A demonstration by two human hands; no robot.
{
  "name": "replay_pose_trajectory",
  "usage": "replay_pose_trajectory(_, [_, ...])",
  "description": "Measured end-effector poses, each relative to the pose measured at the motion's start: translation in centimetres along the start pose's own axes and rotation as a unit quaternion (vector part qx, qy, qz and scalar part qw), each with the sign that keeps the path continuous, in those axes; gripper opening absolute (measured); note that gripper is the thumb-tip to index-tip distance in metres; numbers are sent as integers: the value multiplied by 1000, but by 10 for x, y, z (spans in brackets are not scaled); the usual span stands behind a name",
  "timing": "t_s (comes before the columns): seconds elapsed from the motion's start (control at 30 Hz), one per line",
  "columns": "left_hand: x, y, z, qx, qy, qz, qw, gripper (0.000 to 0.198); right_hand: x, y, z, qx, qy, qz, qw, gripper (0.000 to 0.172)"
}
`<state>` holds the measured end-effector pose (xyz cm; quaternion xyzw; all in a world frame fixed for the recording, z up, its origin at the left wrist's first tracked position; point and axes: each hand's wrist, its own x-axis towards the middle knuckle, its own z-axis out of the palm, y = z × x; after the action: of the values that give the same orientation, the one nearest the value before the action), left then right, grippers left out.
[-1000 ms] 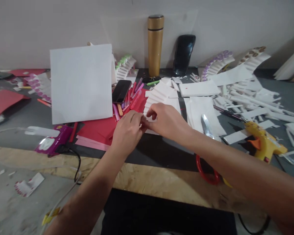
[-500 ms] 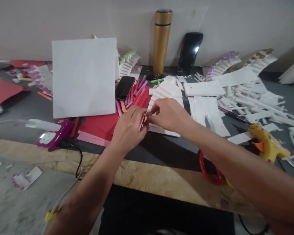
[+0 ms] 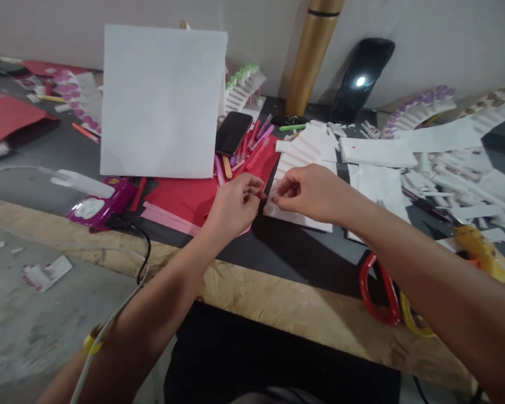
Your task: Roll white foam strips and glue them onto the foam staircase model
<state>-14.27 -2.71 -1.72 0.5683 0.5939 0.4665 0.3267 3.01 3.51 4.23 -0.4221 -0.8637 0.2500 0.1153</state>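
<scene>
My left hand (image 3: pixel 234 203) is over the edge of a red paper sheet (image 3: pixel 180 193), its fingers curled toward the thumb; whatever lies in them is too small to name. Just right of it, my right hand (image 3: pixel 313 191) pinches thumb and forefinger together at the near left corner of a white folded-paper stair piece (image 3: pixel 298 152). A small pale round bit (image 3: pixel 270 210) shows below those fingertips; I cannot tell whether they grip anything. Pink sheets (image 3: pixel 170 220) stick out from under the red one.
Behind are a propped white board (image 3: pixel 162 101), phone (image 3: pixel 234 133), gold flask (image 3: pixel 313 56) and leaning black phone (image 3: pixel 362 78). Rolled red and purple paper sticks (image 3: pixel 252 148) lie mid-table. Right are white paper strips (image 3: pixel 467 174), red-handled scissors (image 3: pixel 376 292) and a yellow glue gun (image 3: pixel 483 252).
The view has shifted and tilted. My hands have drawn slightly apart, and the thin dark-and-red bit seen at my left fingers no longer shows clearly.
</scene>
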Motion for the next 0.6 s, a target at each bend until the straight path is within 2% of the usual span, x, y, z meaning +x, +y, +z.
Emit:
replay_pose_trajectory(0.37, [0, 1, 3, 28, -5, 11, 1000, 28, -1, -5, -3, -100, -30, 11, 994, 13])
replay_pose_trajectory(0.6, [0, 4, 3, 52, -5, 2, 999, 26, 1, -7, -4, -141, -51, -6, 989, 9])
